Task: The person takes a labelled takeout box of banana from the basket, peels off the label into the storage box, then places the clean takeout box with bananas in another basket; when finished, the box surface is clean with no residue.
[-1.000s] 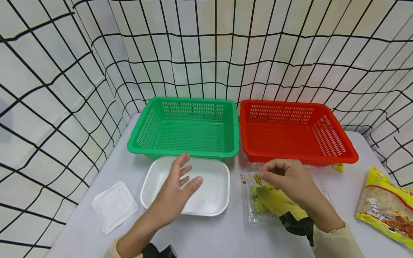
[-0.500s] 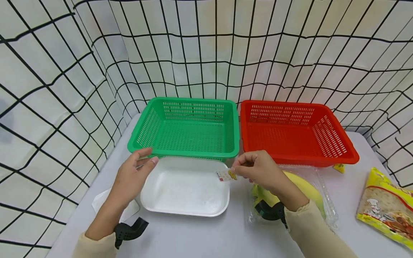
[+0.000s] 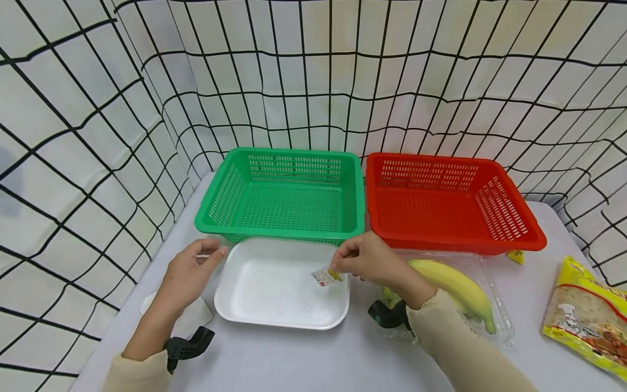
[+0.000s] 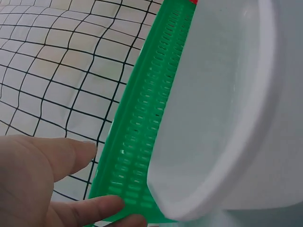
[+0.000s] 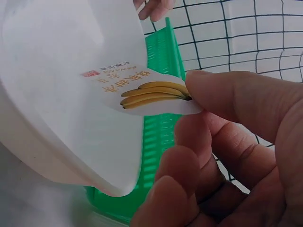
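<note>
The right hand (image 3: 369, 260) pinches a small white label (image 3: 325, 276) between thumb and forefinger, the other fingers curled under. In the right wrist view the label (image 5: 142, 90) shows a printed bunch of yellow bananas with a line of red characters above it, too slanted to read. It hangs just off the fingertips, over the right end of the white foam tray (image 3: 281, 286).

The left hand (image 3: 188, 272) lies at the tray's left far corner with loose, slightly spread fingers holding nothing; the thumb tip points at the tray rim, and whether it touches cannot be told. Just beyond those fingers runs the near wall of the green basket (image 3: 284, 193). Beside the left wrist lies a flat white pad (image 3: 183, 318).

Behind the right wrist a yellow banana (image 3: 455, 286) lies in an open clear plastic clamshell (image 3: 495, 316). Beyond the right knuckles stands the red basket (image 3: 450, 198). Far off the right forearm sits a yellow snack bag (image 3: 585, 316) printed with a cartoon chef; its writing is too small to read.

1 second ago the right hand held the label over the clamshell, covering the banana, and the left hand hovered open above the tray's middle. Half a second ago the label reached the tray's right edge. Now it is over the tray, the banana lies uncovered, and the left hand has drawn out to the corner.
</note>
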The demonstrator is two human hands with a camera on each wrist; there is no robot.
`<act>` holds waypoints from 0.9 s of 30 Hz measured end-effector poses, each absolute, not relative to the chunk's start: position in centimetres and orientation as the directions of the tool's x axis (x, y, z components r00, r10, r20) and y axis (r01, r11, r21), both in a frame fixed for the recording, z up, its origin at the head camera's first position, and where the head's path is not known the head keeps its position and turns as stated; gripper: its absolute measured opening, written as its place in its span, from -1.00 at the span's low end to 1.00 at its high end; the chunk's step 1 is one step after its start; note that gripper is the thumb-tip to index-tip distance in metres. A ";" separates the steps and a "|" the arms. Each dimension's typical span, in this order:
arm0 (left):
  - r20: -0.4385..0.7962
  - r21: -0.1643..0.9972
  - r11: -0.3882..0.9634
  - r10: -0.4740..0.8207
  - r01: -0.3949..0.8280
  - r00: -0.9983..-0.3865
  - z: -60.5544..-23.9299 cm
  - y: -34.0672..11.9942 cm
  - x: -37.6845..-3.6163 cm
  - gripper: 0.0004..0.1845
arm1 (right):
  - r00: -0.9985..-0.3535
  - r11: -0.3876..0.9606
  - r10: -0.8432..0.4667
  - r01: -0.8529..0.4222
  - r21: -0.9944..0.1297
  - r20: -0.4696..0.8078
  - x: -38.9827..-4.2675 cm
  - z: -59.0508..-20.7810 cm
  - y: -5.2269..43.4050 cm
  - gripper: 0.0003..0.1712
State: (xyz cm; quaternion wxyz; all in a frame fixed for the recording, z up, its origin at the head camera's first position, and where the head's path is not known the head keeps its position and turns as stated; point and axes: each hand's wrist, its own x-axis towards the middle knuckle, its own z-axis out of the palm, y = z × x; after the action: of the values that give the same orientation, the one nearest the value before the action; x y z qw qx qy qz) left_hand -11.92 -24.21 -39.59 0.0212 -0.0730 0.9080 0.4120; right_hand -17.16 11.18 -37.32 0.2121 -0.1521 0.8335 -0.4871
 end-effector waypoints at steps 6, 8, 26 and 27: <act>-0.210 0.741 0.642 -0.057 -0.197 -0.976 -41.0 -24.8 -12.4 -0.28 | -0.847 0.508 -0.476 -0.046 -0.860 -0.236 -17.5 -37.8 10.5 -0.94; -0.236 0.749 0.628 -0.045 -0.211 -0.971 -41.3 -24.8 -12.4 -0.29 | -0.844 0.518 -0.475 -0.040 -0.854 -0.249 -17.6 -38.0 10.3 -0.94; -0.304 0.807 0.525 -0.019 -0.268 -0.953 -42.5 -24.7 -12.0 -0.49 | -0.809 0.554 -0.492 -0.006 -0.833 -0.321 -18.2 -38.8 9.2 -0.88; -0.305 0.808 0.524 -0.022 -0.270 -0.952 -42.5 -24.7 -12.0 -0.50 | -0.808 0.558 -0.492 -0.007 -0.830 -0.323 -18.2 -38.8 9.2 -0.88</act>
State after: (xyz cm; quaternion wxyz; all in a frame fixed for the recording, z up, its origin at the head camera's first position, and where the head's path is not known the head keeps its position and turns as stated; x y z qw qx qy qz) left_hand -12.01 -24.73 -42.50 0.1293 -0.0847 0.8633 0.4804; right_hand -18.22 9.22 -38.78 0.2715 -0.1486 0.8397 -0.4462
